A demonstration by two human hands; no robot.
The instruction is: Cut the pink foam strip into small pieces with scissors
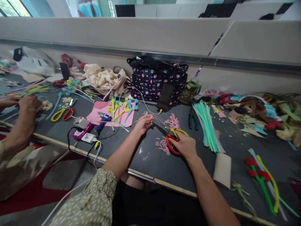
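Observation:
My right hand [187,144] is closed around the handles of a pair of scissors [168,140], one loop red and the other yellow. Their blades point up and left towards my left hand [144,124], and motion blurs them. My left hand is closed in a pinch near the blade tips; whatever lies between its fingers is too small to make out. Short cut pink pieces [172,121] lie in a pile beyond the scissors. A second scatter of pink pieces [162,145] lies on the dark tabletop [141,157] between my forearms.
A glue gun [103,121] and pink sheet [95,111] with pipe-cleaner stems lie left, near other scissors [63,114]. A patterned bag [150,78] stands behind. Right are green pliers [193,119], pipe cleaners [207,125] and a cardboard roll [222,169]. A co-worker's hands [29,103] work far left.

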